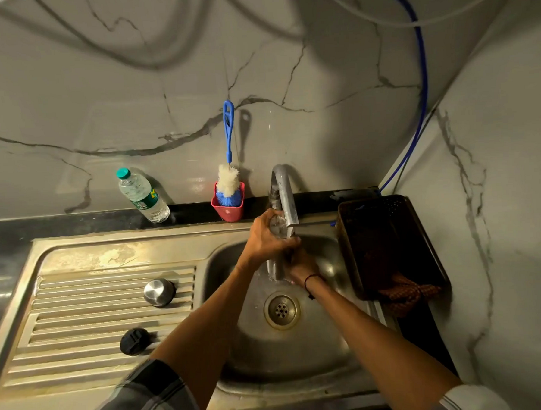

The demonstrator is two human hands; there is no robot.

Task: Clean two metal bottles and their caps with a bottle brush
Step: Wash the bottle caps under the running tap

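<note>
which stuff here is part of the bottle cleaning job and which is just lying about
Part of the job:
- metal bottle, held by left hand and right hand under the tap
- bottle brush, standing in the red cup
- steel cap and black cap on the drainboard

Just lying about:
- plastic water bottle
- dark basket
- blue hose

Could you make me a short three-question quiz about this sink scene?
1. True or false: the bottle brush stands in the red cup.
2. How many caps lie on the draining board? A) one B) two C) three
3. What do both hands hold under the tap?

Key: 1 true. 2 B: a steel cap and a black cap. 3 A metal bottle, left hand above, right hand lower.
</note>
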